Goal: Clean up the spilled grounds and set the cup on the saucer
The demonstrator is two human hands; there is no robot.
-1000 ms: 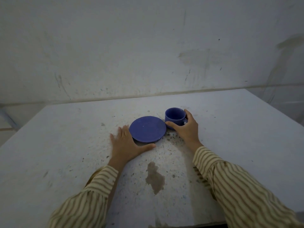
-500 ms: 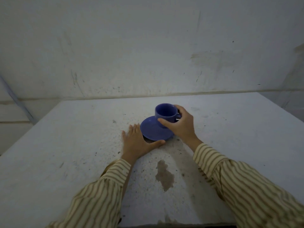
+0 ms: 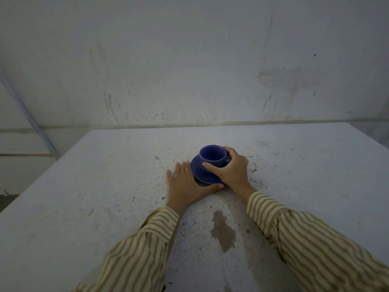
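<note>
A blue cup [image 3: 211, 155] stands upright over the blue saucer [image 3: 200, 171] in the middle of the white table. My right hand [image 3: 232, 168] is wrapped around the cup's right side, thumb on its front wall, covering the handle. My left hand [image 3: 186, 185] lies flat on the table against the saucer's left and near edge, fingers spread, thumb under the rim. Dark specks of grounds [image 3: 257, 182] are scattered on the table to the right of the saucer. I cannot tell whether the cup's base touches the saucer.
A brownish wet stain [image 3: 224, 231] marks the table [image 3: 105, 197] between my striped sleeves. A stained white wall [image 3: 189, 70] rises behind the table's far edge. The table's left edge drops off near a thin pole [image 3: 31, 119].
My right hand carried the cup from the table right of the saucer to above the saucer and lowered it onto it. My left hand stayed at the saucer's edge.
</note>
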